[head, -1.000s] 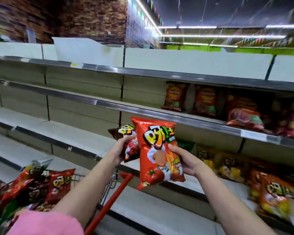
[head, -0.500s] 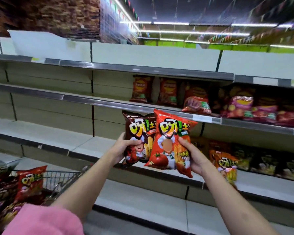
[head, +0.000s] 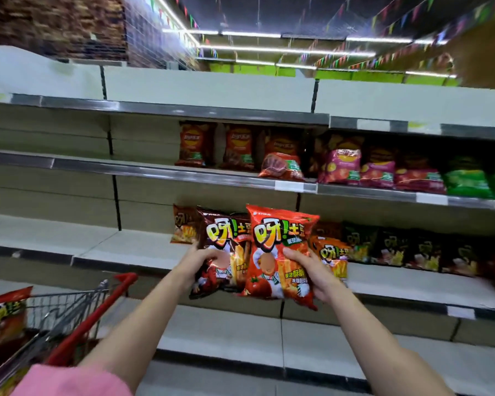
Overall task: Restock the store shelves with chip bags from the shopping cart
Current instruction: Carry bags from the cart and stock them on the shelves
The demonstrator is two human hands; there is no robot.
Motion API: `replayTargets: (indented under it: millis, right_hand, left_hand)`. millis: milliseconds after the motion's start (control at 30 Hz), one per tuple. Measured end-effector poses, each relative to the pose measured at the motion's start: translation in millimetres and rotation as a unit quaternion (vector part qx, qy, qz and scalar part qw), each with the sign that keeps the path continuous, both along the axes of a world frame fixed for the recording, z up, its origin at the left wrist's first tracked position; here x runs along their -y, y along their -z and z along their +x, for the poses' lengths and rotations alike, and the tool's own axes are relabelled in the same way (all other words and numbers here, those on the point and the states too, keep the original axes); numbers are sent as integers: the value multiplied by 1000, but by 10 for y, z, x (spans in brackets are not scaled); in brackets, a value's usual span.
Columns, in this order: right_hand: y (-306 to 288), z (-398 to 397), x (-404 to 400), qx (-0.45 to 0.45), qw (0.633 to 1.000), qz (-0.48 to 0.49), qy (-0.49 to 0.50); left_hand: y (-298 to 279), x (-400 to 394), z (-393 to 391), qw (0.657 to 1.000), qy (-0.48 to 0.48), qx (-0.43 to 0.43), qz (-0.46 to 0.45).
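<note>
Right now both of your arms reach forward and slightly up, side by side, toward the store shelves. Your left hand [head: 202,260] grasps a dark brown chip bag [head: 226,250] at its lower left edge, fingers curled around the front. Your right hand [head: 309,270] grasps a red chip bag [head: 277,252] at its lower right side, thumb across the front. Both bags stand upright, the red one overlapping the brown one's right edge, held in front of the third shelf [head: 97,250], where similar bags already stand to the right. At lower left, the shopping cart [head: 69,315] with its red handle holds more chip bags. A pink sleeve [head: 69,381] shows at the bottom edge.
</note>
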State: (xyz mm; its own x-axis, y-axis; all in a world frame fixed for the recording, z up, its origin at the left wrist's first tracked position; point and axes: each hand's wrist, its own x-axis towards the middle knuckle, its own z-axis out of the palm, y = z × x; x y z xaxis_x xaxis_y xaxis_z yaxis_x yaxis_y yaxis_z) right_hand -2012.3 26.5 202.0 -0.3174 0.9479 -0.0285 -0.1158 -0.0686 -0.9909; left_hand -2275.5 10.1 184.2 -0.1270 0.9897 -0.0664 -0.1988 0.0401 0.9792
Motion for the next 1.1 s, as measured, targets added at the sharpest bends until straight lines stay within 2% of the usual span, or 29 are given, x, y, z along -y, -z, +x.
replayTargets:
  millis: [167,433,700,867,1100]
  right_hand:
    - [162,382,25,9,999,-5,47]
    - [315,1163,237,28,992,-26,119]
    - [485,1838,343,42,981,-65,177]
    - [600,2264,404,3,970,-88,228]
    - [584,3109,302,36,950,-91,298]
  left_hand:
    - [85,-38,279,998,36,-9,-44]
    - [205,-175,1031,992,112,4,-57]
    - [361,-281,1933,983,166,-20,-77]
    - [416,-577,2448,972,218,-34,-76]
    - [648,-1060,3508,955,284,-22,-82]
